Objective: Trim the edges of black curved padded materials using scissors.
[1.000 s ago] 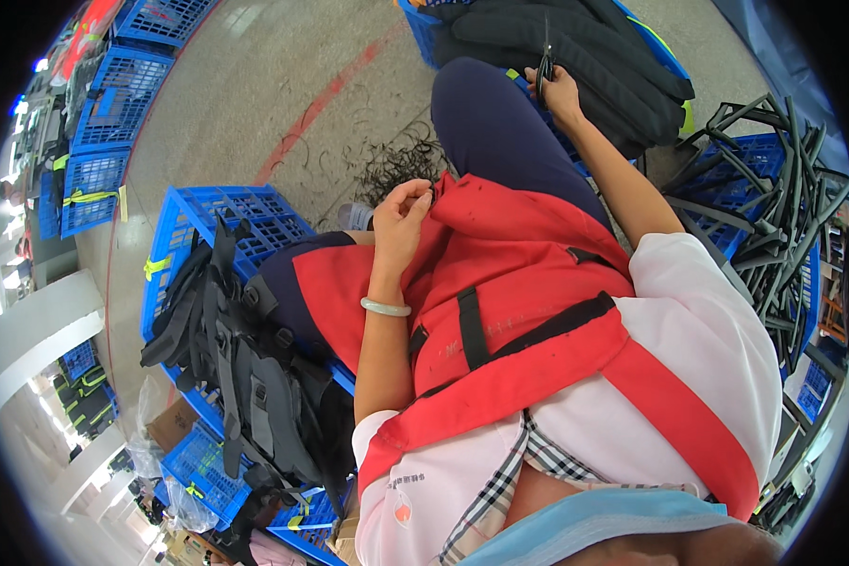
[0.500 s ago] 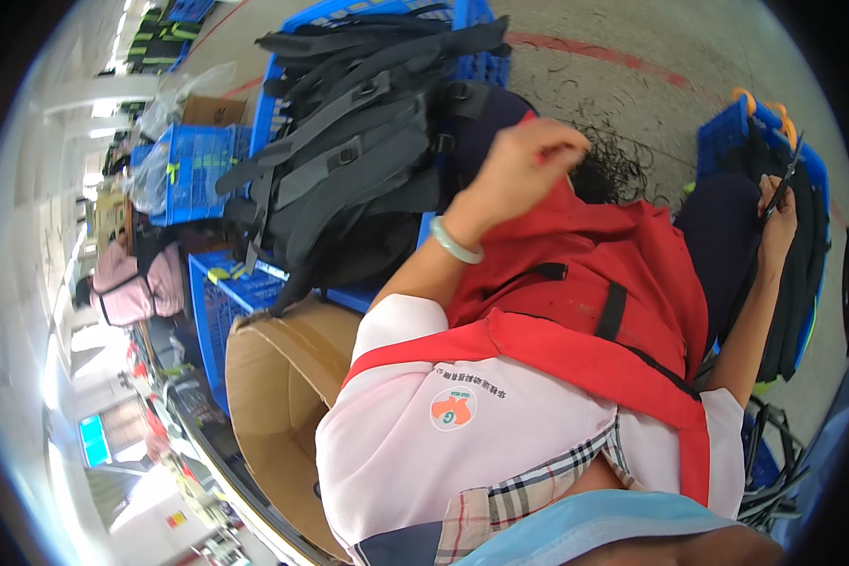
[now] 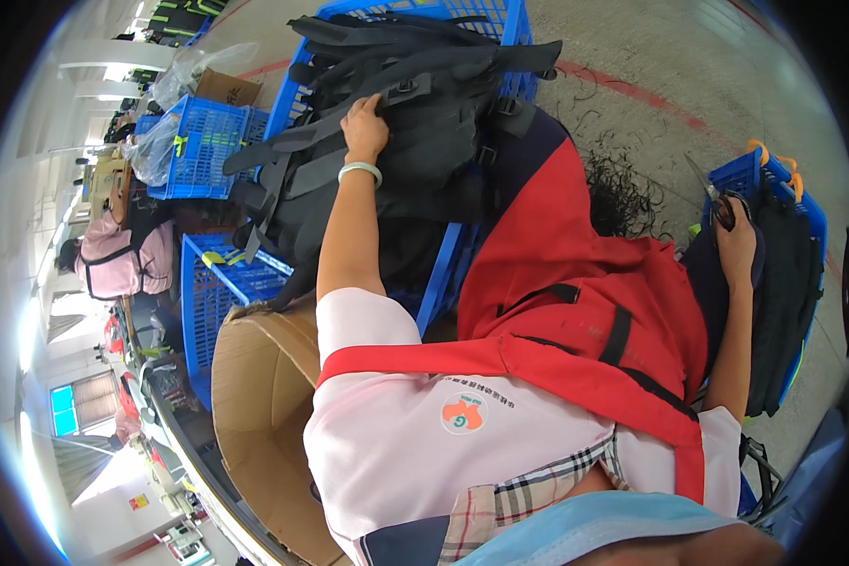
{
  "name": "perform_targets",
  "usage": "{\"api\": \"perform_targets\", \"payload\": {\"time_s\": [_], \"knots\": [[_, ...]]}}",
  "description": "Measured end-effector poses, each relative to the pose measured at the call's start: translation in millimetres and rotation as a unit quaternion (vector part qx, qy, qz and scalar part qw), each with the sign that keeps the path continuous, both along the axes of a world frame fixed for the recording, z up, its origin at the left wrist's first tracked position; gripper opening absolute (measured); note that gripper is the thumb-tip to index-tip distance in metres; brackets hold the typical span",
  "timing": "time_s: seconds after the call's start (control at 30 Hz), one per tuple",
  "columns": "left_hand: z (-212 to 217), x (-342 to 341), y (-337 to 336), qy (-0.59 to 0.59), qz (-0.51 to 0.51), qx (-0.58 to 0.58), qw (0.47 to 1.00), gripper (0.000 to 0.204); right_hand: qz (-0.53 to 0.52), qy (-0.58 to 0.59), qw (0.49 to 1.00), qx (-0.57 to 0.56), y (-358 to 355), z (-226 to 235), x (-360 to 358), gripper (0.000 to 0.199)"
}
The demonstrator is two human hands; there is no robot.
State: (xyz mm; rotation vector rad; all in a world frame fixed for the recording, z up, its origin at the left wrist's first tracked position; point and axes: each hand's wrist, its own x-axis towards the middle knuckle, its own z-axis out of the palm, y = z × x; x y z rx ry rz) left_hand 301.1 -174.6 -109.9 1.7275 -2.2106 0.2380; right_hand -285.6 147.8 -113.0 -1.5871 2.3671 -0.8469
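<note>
My left hand (image 3: 365,132) is on the pile of black padded straps (image 3: 415,141) heaped over a blue crate at the upper middle. Its fingers are curled at the edge of one black strap (image 3: 407,91) that carries a buckle; the fingertips are partly hidden. Off to the right, my right hand (image 3: 738,241) has its fingers in the handles of a pair of scissors (image 3: 717,196), whose blades point up and away to the left. More black straps (image 3: 785,292) hang in the crate beside that hand.
The blue crate (image 3: 514,24) holds the strap pile. Another blue crate (image 3: 816,203) with orange handles stands at right. An open cardboard box (image 3: 264,406) is by my left elbow. Black thread scraps (image 3: 618,193) litter the floor. A person in pink (image 3: 127,255) sits at far left.
My left hand has moved left and away from above my lap onto the black straps. My right hand has shifted left and nearer; the scissors now point up-left instead of up-right.
</note>
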Motion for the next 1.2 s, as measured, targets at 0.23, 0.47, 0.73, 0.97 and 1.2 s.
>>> {"api": "perform_targets", "payload": {"time_s": [0.23,0.47,0.73,0.97,1.2], "knots": [[61,-26,-10,0.064,-0.115,-0.152,0.98,0.03,0.009,-0.045,0.998,-0.032,11,0,16,0.031],[185,-186,136,-0.058,-0.445,0.013,0.893,0.038,0.12,-0.329,0.935,-0.063,-22,87,99,0.042],[169,-242,206,0.069,-0.555,0.025,0.829,0.023,0.229,-0.275,0.934,-0.017,-1,116,154,0.032],[138,-209,248,0.519,-0.319,0.328,0.722,0.013,0.209,-0.455,0.855,-0.137,31,114,120,0.03],[89,-267,241,0.695,-0.268,0.468,0.475,0.019,0.183,-0.546,0.809,-0.112,21,93,144,0.025]]}}
